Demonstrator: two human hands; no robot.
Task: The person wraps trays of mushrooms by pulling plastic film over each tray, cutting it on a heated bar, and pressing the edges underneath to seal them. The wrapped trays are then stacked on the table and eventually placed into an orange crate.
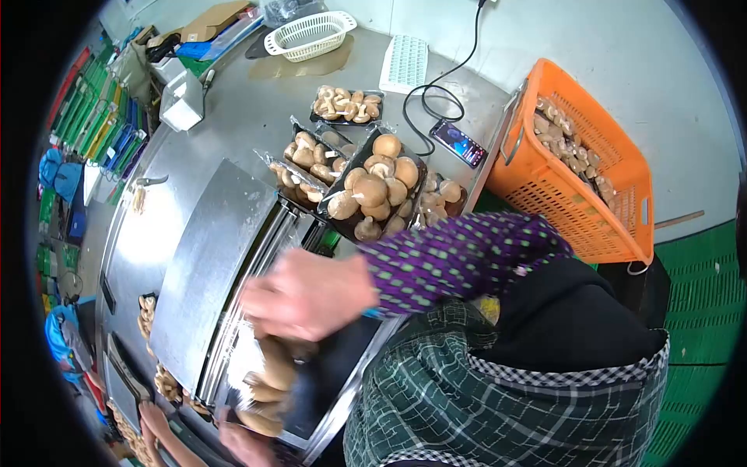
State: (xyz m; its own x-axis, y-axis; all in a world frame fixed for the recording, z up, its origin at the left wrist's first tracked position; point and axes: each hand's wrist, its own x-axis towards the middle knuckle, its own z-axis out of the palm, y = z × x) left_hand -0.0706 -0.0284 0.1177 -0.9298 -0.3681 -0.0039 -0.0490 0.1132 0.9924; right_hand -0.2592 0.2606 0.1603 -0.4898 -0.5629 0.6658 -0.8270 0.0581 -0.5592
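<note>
My right hand (307, 296), in a purple sleeve with green spots, is blurred by motion over a wrapping machine (210, 265). Its fingers are closed at clear plastic film (243, 350) by the machine's rollers. Below it a pack of brown mushrooms (268, 385) lies tilted, smeared by motion and shining with film. At the lower end of that pack is my left hand (247, 445), partly blurred, with its fingers bent around the end. A black tray of loose mushrooms (373, 187) rests beyond my right wrist, among wrapped mushroom packs (307, 156).
An orange crate (576, 222) holds more mushrooms at the right. A phone (459, 143) lies on the metal table (233, 109) by a black cable (424, 101). A white basket (311, 39) stands at the back. Another person's hands (156, 424) show at lower left.
</note>
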